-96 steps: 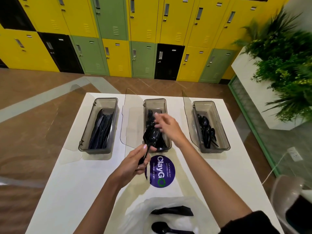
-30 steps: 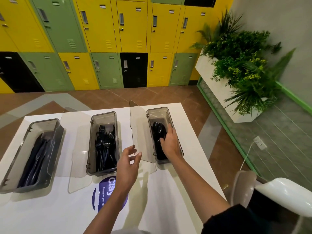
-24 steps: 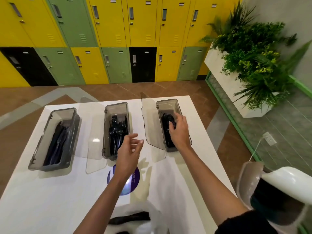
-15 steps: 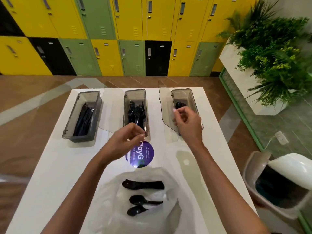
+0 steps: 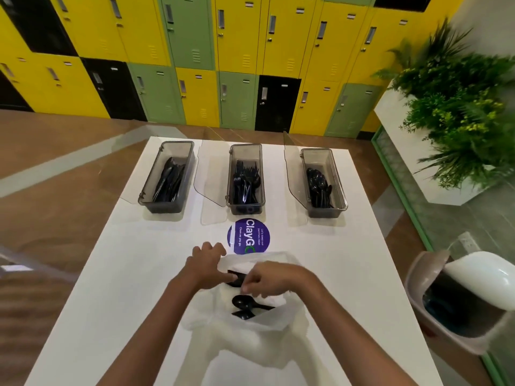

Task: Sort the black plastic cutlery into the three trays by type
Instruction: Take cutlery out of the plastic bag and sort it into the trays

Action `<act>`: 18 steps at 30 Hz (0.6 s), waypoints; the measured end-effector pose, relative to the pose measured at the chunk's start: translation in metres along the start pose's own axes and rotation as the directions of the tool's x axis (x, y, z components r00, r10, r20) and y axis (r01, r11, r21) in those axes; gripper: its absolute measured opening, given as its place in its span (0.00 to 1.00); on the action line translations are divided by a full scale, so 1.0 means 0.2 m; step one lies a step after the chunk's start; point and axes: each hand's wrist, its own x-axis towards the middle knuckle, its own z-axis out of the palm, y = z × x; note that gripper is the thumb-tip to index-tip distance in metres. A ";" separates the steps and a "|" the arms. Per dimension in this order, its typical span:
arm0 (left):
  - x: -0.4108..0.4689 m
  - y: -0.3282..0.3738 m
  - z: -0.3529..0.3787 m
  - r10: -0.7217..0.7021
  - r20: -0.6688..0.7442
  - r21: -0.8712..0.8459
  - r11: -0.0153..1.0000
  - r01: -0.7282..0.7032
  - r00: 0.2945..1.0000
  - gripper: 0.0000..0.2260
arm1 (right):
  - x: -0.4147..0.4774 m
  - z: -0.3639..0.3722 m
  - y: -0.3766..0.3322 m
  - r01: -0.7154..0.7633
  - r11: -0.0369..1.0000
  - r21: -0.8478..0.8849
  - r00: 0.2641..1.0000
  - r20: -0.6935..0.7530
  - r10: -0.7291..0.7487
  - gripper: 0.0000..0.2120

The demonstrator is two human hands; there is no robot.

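Note:
Three grey trays stand across the far half of the white table (image 5: 117, 288). The left tray (image 5: 164, 209) holds knives, the middle tray (image 5: 245, 210) forks, the right tray (image 5: 326, 213) spoons. Near me lies a clear plastic bag (image 5: 250, 332) with black spoons (image 5: 243, 302) inside its mouth. Both hands are at the bag's opening. My left hand (image 5: 204, 267) grips the far rim of the bag. My right hand (image 5: 269, 277) is curled, its fingertips pinched on a black cutlery piece (image 5: 236, 277) between the two hands; its type is hidden.
Each tray's clear lid (image 5: 211, 190) hangs open at its left side. A round purple sticker (image 5: 248, 239) sits mid-table. A white swing-top bin (image 5: 471, 296) stands at the right, by a planter (image 5: 457, 118). Lockers (image 5: 239, 57) line the back wall.
Both hands drew back from the trays to the bag near me. The right hand left the spoon tray and now pinches a piece at the bag's mouth.

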 end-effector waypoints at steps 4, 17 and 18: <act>0.01 -0.01 0.07 -0.028 -0.069 -0.149 0.989 0.017 0.997 0.20 | 0.17 0.17 0.04 -0.136 0.978 -0.160 0.985 -0.126 0.116 0.15; -0.03 -0.06 0.07 0.109 -0.227 -0.271 0.947 -0.171 0.968 0.09 | 0.35 0.36 0.18 -0.170 0.979 -0.110 0.852 -0.515 0.090 0.27; -0.04 -0.06 0.07 0.115 -0.243 -0.274 0.945 -0.182 0.963 0.09 | 0.35 0.36 0.18 -0.189 0.972 -0.137 0.859 -0.503 0.096 0.24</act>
